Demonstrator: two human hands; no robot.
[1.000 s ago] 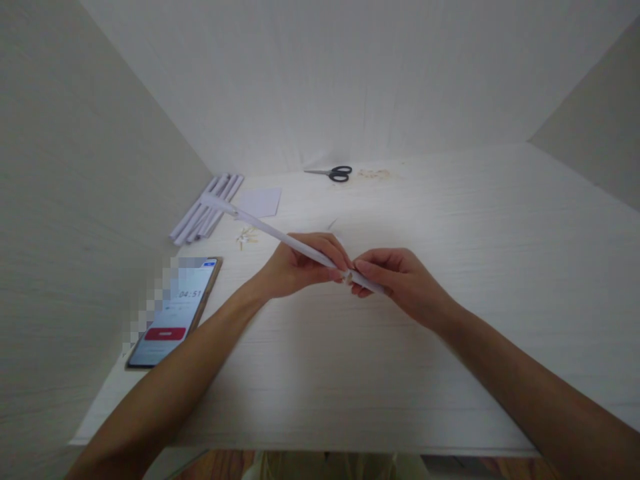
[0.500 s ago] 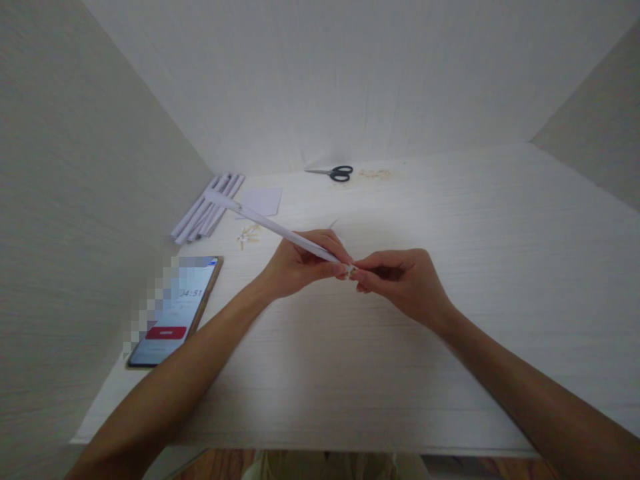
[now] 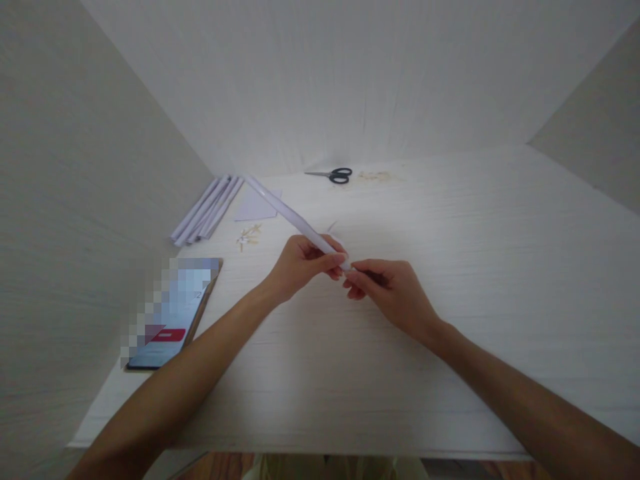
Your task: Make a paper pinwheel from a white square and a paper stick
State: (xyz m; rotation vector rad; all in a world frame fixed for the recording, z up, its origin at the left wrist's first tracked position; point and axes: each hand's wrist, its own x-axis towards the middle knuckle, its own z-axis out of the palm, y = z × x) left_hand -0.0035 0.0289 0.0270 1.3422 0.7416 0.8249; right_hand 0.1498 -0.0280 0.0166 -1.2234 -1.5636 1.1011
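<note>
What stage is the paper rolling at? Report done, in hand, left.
Done: several thin white rolled paper tubes lie bundled at the table's far left. In hand: the left hand grips another long white paper tube while the right hand pinches its near end. Left: one flat white paper sheet, unrolled, beside the bundle.

The rolled tube [image 3: 290, 215] pinched between the left hand [image 3: 300, 263] and right hand [image 3: 387, 290] looks like matt white paper, smooth along its length. At ten o'clock from the hands, the bundle of tubes [image 3: 205, 208] and the flat sheet [image 3: 256, 205] are the same dull paper. The table [image 3: 475, 267] has a pale, matt wood-grain finish. The scissors [image 3: 333, 175] at twelve o'clock show black plastic handles and metal blades. The phone [image 3: 173, 313] at nine o'clock has a glossy glass screen.
</note>
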